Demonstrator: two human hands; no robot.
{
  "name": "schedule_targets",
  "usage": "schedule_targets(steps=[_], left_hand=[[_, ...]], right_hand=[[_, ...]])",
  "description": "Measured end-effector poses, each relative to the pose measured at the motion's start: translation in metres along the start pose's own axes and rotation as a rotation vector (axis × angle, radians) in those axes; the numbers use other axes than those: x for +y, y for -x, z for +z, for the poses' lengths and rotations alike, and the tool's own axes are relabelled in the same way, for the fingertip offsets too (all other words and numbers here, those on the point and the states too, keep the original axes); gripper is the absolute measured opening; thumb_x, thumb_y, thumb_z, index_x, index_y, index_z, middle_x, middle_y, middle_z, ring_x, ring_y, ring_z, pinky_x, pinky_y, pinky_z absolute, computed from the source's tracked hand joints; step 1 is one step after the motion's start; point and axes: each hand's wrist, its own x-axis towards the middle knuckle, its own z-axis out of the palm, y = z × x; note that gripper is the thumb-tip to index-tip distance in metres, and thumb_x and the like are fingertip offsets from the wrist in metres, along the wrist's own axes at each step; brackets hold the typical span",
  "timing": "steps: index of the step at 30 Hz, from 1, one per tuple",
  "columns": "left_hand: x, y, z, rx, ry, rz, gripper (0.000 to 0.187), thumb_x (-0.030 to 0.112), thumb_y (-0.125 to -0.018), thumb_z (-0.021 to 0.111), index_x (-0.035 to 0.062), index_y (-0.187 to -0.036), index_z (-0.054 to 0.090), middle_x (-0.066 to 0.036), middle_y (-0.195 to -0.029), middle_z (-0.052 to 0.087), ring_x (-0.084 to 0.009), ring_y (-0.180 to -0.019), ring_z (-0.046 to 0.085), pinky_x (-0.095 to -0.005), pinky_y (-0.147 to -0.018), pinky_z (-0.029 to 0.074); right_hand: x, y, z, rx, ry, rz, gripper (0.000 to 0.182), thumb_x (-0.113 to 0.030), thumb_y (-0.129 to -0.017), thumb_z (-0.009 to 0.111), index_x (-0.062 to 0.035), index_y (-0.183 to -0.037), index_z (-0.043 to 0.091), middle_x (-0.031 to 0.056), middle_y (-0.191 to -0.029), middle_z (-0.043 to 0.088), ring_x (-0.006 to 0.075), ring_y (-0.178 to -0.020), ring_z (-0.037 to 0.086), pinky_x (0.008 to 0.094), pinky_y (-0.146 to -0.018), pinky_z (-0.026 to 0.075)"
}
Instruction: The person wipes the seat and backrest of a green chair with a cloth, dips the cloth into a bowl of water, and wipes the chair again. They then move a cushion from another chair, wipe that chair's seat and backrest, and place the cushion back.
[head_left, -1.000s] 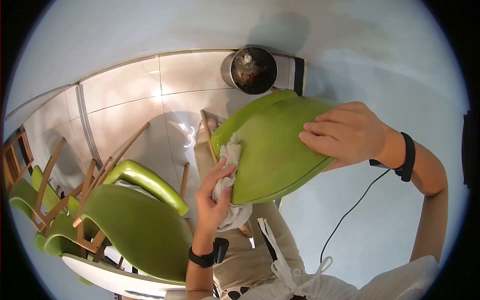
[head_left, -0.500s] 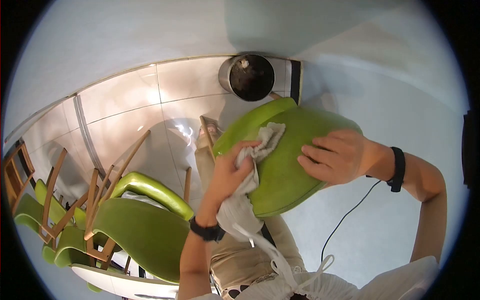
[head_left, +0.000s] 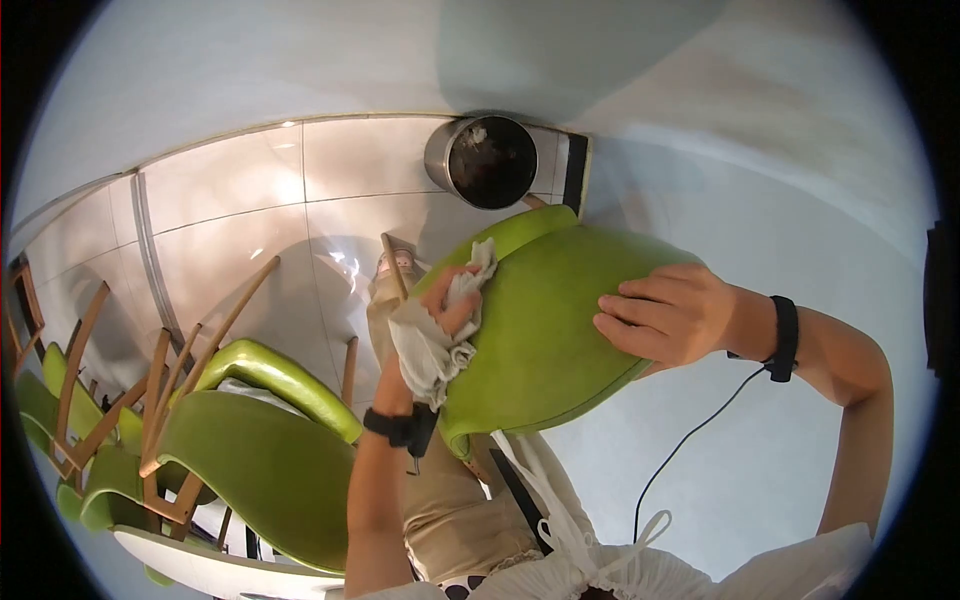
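Observation:
A green chair (head_left: 540,320) stands before me, its smooth surface facing up. My left hand (head_left: 450,305) grips a crumpled white cloth (head_left: 430,350) at the left edge of the chair, and part of the cloth hangs over the wrist side. My right hand (head_left: 670,315) rests on the right part of the chair with fingers spread slightly and no cloth under it. Both wrists wear black bands.
A metal bin (head_left: 492,162) with dark contents stands by the wall beyond the chair. Several green chairs with wooden legs (head_left: 260,470) crowd the lower left, beside a white tabletop edge (head_left: 220,566). A thin black cable (head_left: 690,437) hangs from my right wrist.
My left hand has moved left with the cloth, from the middle of the chair to its left edge. My right hand has stayed on the chair. The view has shifted slightly.

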Motion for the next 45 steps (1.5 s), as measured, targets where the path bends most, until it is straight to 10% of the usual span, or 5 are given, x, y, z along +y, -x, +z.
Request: schedule_targets(steps=[12, 18, 24, 31, 45], left_hand=[[0.06, 0.087, 0.026, 0.282, -0.001, 0.34, 0.026, 0.005, -0.073, 0.067, 0.005, -0.099, 0.069, -0.007, -0.09, 0.069, -0.0165, -0.084, 0.066, -0.0276, -0.074, 0.051], [0.102, 0.043, 0.021, 0.513, 0.812, 0.239, 0.029, 0.013, -0.091, 0.061, 0.0064, -0.119, 0.056, -0.003, -0.097, 0.061, -0.0077, -0.08, 0.056, -0.0215, -0.067, 0.046], [0.032, 0.042, 0.015, 0.383, 0.503, 0.202, 0.035, 0.014, -0.097, 0.054, 0.0074, -0.13, 0.047, -0.005, -0.114, 0.057, -0.0104, -0.103, 0.051, -0.0248, -0.09, 0.041], [0.036, 0.115, 0.01, 0.187, -0.085, 0.287, 0.091, 0.017, -0.062, 0.085, 0.0087, -0.139, 0.037, -0.013, -0.134, 0.044, -0.0259, -0.119, 0.05, -0.0363, -0.101, 0.039], [0.057, 0.066, 0.006, 0.006, -0.03, 0.408, 0.063, 0.014, -0.06, 0.089, 0.0071, -0.115, 0.059, -0.01, -0.112, 0.06, -0.0228, -0.102, 0.06, -0.0342, -0.089, 0.047]], right_hand=[[-0.003, 0.004, -0.002, -0.027, -0.016, -0.003, 0.053, -0.049, -0.064, 0.079, -0.0107, -0.098, 0.066, 0.0028, -0.093, 0.069, 0.0158, -0.07, 0.063, 0.0268, -0.055, 0.048], [0.0, 0.003, -0.007, 0.033, -0.011, 0.015, 0.045, -0.048, -0.071, 0.075, -0.0106, -0.092, 0.061, -0.0008, -0.08, 0.062, 0.015, -0.063, 0.055, 0.0266, -0.055, 0.047], [-0.001, 0.003, -0.005, 0.049, -0.013, 0.011, 0.042, -0.048, -0.073, 0.074, -0.0113, -0.087, 0.058, -0.0012, -0.075, 0.058, 0.0143, -0.059, 0.054, 0.0262, -0.05, 0.044], [-0.003, 0.002, -0.005, 0.058, -0.029, 0.026, 0.04, -0.047, -0.074, 0.074, -0.0121, -0.084, 0.057, -0.0019, -0.071, 0.054, 0.0139, -0.057, 0.051, 0.0264, -0.048, 0.042], [-0.005, 0.002, -0.001, 0.08, 0.085, 0.022, 0.043, -0.052, -0.07, 0.071, -0.0134, -0.082, 0.056, -0.0039, -0.068, 0.049, 0.0111, -0.058, 0.05, 0.0245, -0.05, 0.04]])
